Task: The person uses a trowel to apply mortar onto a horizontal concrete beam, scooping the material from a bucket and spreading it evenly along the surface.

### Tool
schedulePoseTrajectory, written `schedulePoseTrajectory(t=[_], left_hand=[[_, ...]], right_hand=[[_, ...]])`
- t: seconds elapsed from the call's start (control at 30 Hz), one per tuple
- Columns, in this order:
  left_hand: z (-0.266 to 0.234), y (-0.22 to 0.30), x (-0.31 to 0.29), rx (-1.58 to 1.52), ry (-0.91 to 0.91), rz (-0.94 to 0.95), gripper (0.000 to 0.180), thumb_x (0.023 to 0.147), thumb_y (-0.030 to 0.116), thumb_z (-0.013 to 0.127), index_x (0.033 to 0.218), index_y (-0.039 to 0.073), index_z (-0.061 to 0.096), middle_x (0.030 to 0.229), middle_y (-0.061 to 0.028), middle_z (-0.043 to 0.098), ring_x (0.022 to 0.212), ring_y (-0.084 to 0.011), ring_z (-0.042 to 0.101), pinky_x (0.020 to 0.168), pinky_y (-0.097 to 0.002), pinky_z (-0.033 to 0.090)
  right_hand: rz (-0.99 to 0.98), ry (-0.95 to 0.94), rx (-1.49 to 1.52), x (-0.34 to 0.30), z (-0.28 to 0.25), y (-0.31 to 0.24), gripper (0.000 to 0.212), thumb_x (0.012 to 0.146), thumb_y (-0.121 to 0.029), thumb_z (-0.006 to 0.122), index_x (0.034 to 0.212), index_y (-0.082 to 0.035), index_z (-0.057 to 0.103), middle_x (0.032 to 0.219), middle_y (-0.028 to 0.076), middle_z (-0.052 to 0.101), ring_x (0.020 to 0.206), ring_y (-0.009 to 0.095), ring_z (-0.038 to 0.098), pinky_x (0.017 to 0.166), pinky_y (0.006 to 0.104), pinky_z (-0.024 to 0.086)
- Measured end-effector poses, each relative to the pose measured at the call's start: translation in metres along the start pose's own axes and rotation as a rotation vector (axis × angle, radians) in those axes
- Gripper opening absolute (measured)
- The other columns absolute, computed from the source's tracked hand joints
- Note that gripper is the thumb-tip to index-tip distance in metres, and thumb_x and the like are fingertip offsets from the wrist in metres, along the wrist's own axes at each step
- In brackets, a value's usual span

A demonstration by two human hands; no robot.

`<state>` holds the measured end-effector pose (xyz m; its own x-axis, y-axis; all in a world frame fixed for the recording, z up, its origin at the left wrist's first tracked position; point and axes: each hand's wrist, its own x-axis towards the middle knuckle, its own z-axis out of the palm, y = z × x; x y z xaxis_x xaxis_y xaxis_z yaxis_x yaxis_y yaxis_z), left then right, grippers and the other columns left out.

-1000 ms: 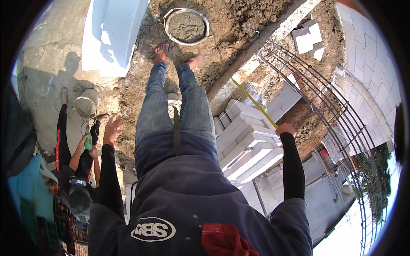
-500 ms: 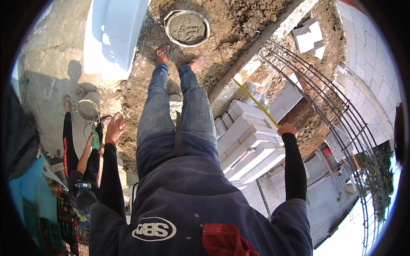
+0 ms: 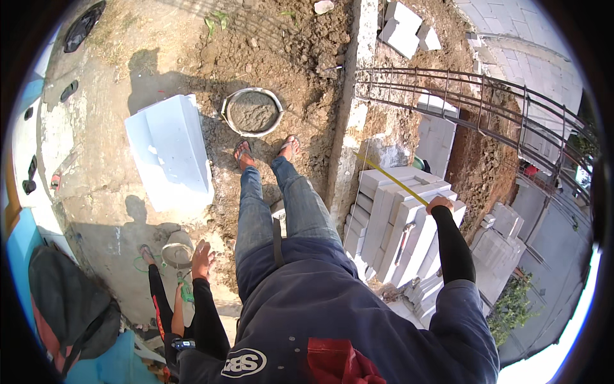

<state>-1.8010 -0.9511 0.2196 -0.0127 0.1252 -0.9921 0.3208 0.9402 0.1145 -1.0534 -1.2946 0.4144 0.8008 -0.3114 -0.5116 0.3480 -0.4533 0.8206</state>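
Observation:
In my right hand, closed at the right, is the end of a yellow tape measure. The blade stretches away over a stack of pale grey blocks to the side of a long concrete beam. Whether a case sits inside the fist is hidden. My left hand hangs in the air at the left, fingers apart and nothing in it. Close to it, a co-worker grips a green power tool beside a bucket.
A tub of wet mortar stands just beyond my feet. Left of it is a big white-blue block. A long rebar cage crosses the upper right. More blocks lie past the beam, and a dark bag is at lower left.
My view has swung, so the tub, beam and blocks sit elsewhere in it. The foot that was blurred is now planted. My right hand keeps hold of the tape; my left stays raised.

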Motion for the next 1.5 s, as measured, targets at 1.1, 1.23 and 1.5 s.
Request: schedulePoseTrajectory(t=[1.1,1.23,1.5], left_hand=[[0.249,0.225,-0.071,1.383,-0.066,0.03,0.077,0.097,0.046,0.065,0.161,0.019,0.031,0.154,-0.01,0.044,0.133,-0.0429,0.053,0.094,-0.065,0.048],[0.298,0.171,-0.115,1.607,-0.082,-0.045,0.074,0.099,0.044,0.064,0.159,0.016,0.034,0.158,-0.008,0.043,0.139,-0.0405,0.048,0.098,-0.0608,0.048],[0.383,0.126,-0.139,1.651,-0.199,0.225,0.075,0.097,0.042,0.067,0.152,-0.002,0.043,0.144,-0.0223,0.058,0.13,-0.0288,0.057,0.106,-0.0373,0.046]], right_hand=[[0.719,0.329,1.988,-0.115,0.427,-0.033,0.045,0.095,-0.035,0.068,0.118,0.003,0.066,0.101,0.016,0.075,0.096,0.026,0.072,0.082,0.0352,0.054],[0.624,0.617,1.47,0.008,0.416,0.049,0.048,0.089,-0.041,0.076,0.117,-0.003,0.069,0.1,0.021,0.071,0.098,0.041,0.066,0.088,0.0482,0.052],[0.587,0.573,1.271,0.111,0.474,0.07,0.06,0.092,-0.047,0.073,0.138,-0.011,0.06,0.13,0.02,0.064,0.123,0.04,0.06,0.102,0.049,0.048]])
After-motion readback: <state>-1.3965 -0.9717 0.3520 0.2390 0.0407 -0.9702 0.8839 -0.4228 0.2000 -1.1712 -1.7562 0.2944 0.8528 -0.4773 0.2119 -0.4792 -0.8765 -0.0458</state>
